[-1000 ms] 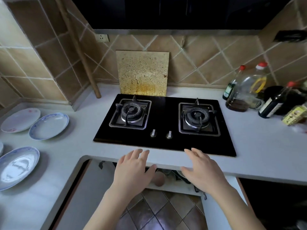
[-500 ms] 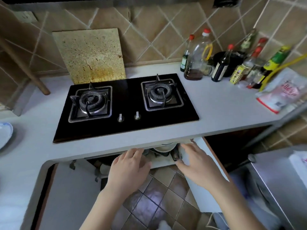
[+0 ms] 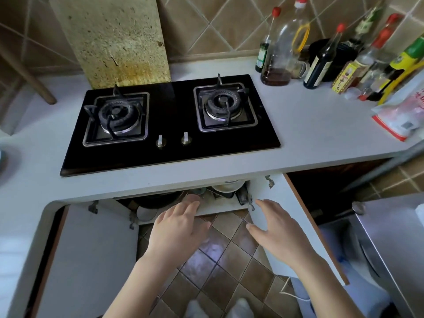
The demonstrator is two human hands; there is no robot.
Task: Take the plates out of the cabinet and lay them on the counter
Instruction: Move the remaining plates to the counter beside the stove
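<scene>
White counter [image 3: 309, 134] | black 2-burner hob [image 3: 169, 120] | brown floor tiles [image 3: 220, 260] | left hand [image 3: 179, 226], right hand [image 3: 277, 232] grip wide, empty

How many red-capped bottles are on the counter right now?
5 visible: a slim green-labelled bottle, a large clear oil jug, a dark soy bottle, and two at far right. Others may be hidden behind.
</scene>
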